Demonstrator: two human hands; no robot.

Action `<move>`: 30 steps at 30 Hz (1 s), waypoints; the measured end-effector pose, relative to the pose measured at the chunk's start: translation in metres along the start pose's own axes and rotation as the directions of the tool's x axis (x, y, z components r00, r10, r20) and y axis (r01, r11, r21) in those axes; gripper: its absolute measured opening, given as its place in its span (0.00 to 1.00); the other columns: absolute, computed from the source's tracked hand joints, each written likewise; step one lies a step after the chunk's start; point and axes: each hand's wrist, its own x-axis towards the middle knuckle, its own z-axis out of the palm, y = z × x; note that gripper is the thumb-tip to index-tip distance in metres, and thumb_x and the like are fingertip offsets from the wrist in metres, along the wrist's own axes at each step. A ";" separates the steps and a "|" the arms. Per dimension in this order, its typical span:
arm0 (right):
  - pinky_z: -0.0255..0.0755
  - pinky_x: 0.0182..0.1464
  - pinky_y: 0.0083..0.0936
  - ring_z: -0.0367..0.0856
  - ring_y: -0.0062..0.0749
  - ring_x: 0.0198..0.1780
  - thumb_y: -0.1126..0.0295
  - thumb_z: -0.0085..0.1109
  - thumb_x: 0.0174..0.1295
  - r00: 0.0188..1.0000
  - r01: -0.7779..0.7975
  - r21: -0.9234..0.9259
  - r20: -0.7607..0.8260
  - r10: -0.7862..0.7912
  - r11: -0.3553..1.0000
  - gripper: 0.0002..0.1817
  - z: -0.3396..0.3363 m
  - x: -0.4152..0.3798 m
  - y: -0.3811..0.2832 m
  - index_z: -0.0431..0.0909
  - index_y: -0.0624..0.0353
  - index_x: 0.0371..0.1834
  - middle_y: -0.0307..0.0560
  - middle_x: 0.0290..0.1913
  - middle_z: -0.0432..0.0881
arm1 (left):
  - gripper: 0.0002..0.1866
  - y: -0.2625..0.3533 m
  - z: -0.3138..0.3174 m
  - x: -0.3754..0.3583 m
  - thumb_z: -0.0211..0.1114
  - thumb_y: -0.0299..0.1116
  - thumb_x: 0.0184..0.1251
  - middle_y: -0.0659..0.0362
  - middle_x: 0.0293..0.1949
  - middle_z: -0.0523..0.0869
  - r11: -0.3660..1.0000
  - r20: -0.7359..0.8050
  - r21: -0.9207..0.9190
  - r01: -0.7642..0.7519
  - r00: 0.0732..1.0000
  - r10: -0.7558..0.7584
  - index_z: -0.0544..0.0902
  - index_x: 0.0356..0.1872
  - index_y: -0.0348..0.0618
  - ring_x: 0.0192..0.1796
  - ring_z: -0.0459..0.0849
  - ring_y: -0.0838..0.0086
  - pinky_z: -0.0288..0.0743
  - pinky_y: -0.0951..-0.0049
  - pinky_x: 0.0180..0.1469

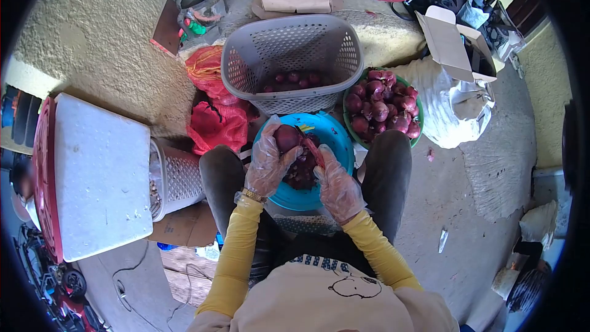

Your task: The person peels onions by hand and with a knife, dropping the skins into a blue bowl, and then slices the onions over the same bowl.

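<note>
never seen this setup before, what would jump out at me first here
In the centre, the gloved left hand holds a red onion over a blue bowl of peelings, while the right hand works at it. Behind sit a grey basket and, to its right, a green bowl heaped with onions.

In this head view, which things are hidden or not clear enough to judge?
- Knife blade in the right hand: small and blurred, and the hand covers its handle.
- Peels in the blue bowl: both hands and the onion in the left hand cover most of them.
- Grey basket: its front wall hides most of the onions inside.
- White-lidded bin: the lid hides its contents.
</note>
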 end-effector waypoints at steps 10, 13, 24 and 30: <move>0.82 0.55 0.37 0.87 0.50 0.56 0.71 0.61 0.72 0.997 0.072 -0.011 -0.012 -0.072 0.997 0.30 0.011 0.014 0.002 0.68 0.66 0.76 0.63 0.59 0.85 | 0.38 0.003 -0.003 0.002 0.77 0.37 0.66 0.39 0.63 0.78 0.997 0.006 0.001 0.081 0.997 -0.081 0.68 0.70 0.32 0.64 0.80 0.45 0.73 0.54 0.69; 0.82 0.55 0.38 0.87 0.52 0.55 0.73 0.61 0.71 0.999 0.042 -0.002 0.014 -0.042 0.999 0.30 0.011 0.017 -0.002 0.68 0.66 0.76 0.63 0.57 0.85 | 0.37 0.004 -0.005 0.004 0.77 0.38 0.66 0.39 0.63 0.79 0.997 0.011 0.028 0.074 0.997 -0.074 0.68 0.70 0.33 0.64 0.80 0.45 0.74 0.54 0.68; 0.81 0.56 0.37 0.87 0.55 0.54 0.73 0.59 0.72 0.998 -0.018 0.105 0.061 0.012 0.994 0.30 0.018 0.018 -0.005 0.67 0.64 0.77 0.62 0.60 0.84 | 0.38 0.002 -0.004 0.004 0.75 0.40 0.68 0.41 0.64 0.79 0.995 0.015 0.060 0.085 0.996 -0.086 0.65 0.72 0.36 0.65 0.81 0.47 0.75 0.57 0.67; 0.81 0.52 0.41 0.87 0.57 0.51 0.72 0.56 0.73 0.994 -0.073 0.088 0.084 0.066 0.993 0.30 0.016 0.007 -0.005 0.65 0.64 0.78 0.64 0.51 0.85 | 0.38 0.007 -0.010 0.008 0.75 0.40 0.69 0.41 0.64 0.78 0.987 0.021 0.053 0.151 0.988 -0.152 0.65 0.73 0.37 0.64 0.81 0.49 0.74 0.58 0.67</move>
